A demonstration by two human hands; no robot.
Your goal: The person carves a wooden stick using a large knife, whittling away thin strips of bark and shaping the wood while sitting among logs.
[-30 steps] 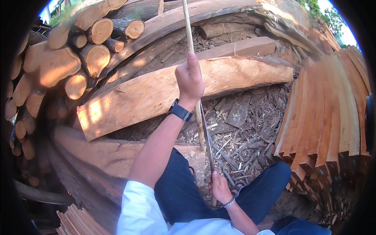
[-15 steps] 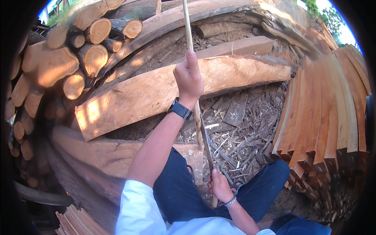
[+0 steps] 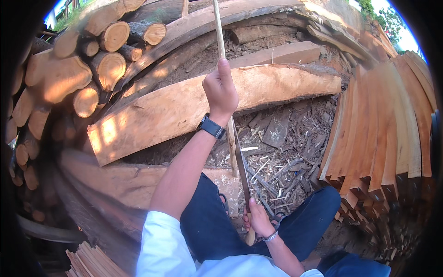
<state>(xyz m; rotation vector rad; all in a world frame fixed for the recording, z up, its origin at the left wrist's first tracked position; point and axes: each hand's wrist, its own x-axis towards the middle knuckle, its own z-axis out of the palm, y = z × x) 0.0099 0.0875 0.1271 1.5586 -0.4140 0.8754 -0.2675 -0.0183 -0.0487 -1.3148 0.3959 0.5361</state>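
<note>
My left hand (image 3: 220, 92) is closed around a long, pale wooden stick (image 3: 219, 34), thumb lying up along it. The stick stands nearly upright in the picture, and its lower end comes down between my knees. In my right hand (image 3: 260, 220) is the light wooden handle of a machete (image 3: 242, 173). Its long dark blade points away from me along the right side of the stick's lower part, very close to it. Whether edge and wood touch, I cannot tell. My left hand covers part of the stick.
Beyond my hands lies a thick sawn slab (image 3: 157, 111). Cut logs (image 3: 110, 69) are piled at the left, and stacked reddish boards (image 3: 383, 124) stand at the right. Pale shavings and bark chips (image 3: 286, 171) cover the ground ahead. Another plank (image 3: 124, 184) lies near my left knee.
My right hand has turned slightly, and more of the machete's handle shows below it. Left hand and stick have shifted barely, a touch to the left.
</note>
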